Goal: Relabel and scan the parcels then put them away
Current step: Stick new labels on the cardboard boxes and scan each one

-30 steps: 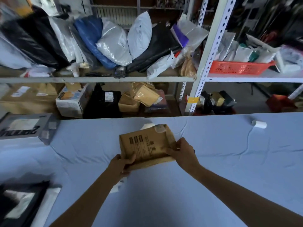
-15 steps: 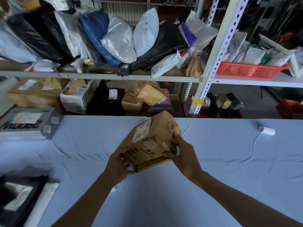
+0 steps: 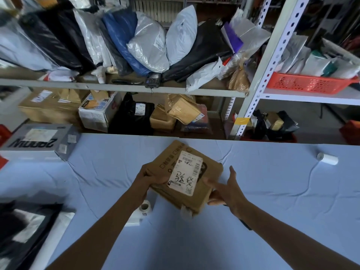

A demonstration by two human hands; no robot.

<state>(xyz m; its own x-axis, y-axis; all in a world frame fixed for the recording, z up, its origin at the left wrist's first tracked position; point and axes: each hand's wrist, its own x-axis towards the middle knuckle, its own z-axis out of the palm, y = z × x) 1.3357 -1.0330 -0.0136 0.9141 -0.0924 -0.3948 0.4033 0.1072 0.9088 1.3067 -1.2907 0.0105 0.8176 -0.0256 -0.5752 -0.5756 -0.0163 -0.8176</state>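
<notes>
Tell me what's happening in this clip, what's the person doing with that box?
A person holds a brown parcel above the blue-covered table. The left hand grips its left edge, and the right hand supports the right side with straight fingers. A white shipping label with handwriting faces up. A label roll sits on the table by the left forearm, and a handheld scanner lies on the shelf edge behind. The parcel is not yet put away.

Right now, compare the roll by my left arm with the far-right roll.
The near roll stands on end, hole up; the far roll lies on its side. The near roll sits near the held box; the far roll lies alone. Both are white, on the blue table.
</notes>
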